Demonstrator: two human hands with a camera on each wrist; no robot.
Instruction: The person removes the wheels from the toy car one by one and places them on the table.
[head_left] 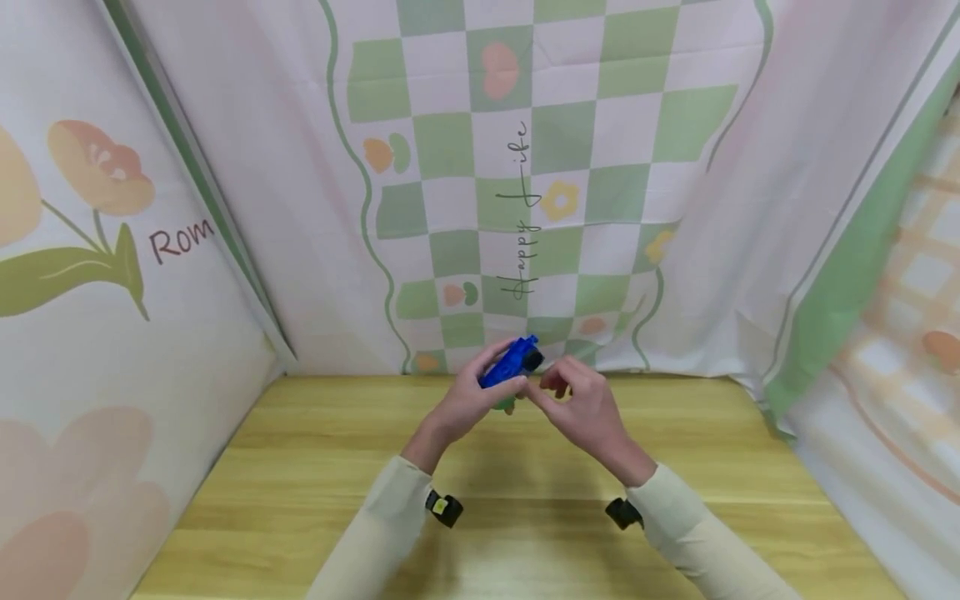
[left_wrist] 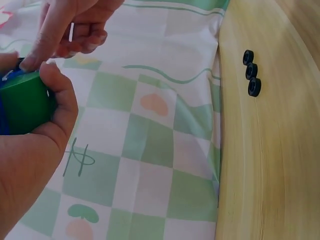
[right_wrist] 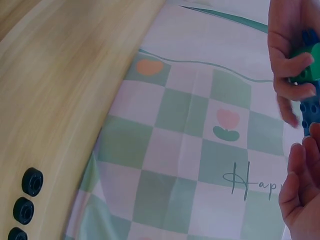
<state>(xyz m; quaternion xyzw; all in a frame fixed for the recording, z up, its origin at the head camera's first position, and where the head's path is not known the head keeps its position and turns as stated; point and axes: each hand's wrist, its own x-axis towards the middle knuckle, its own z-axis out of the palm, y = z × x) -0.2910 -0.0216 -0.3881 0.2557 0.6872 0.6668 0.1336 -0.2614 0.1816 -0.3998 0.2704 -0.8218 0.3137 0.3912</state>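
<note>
My left hand (head_left: 467, 404) grips a blue and green toy vehicle (head_left: 507, 365) above the far part of the table. A black wheel (head_left: 532, 359) shows on its blue side. The green block part (left_wrist: 27, 106) faces the left wrist camera, with left fingers curled round it. From the right, my right hand (head_left: 588, 408) reaches in; its thumb lies extended with the tip right at the toy, and its other fingers are loosely bent. In the right wrist view, blue studded bricks (right_wrist: 311, 110) show between the two hands. Part of the toy is hidden behind the left fingers.
Three black wheels (left_wrist: 251, 71) stand in a row on the wooden table (head_left: 525, 533) near its far edge. A checked cloth (head_left: 502, 192) hangs behind the table, with a flowered cloth (head_left: 112, 333) at the left side. Cameras (head_left: 446, 508) are strapped at both wrists.
</note>
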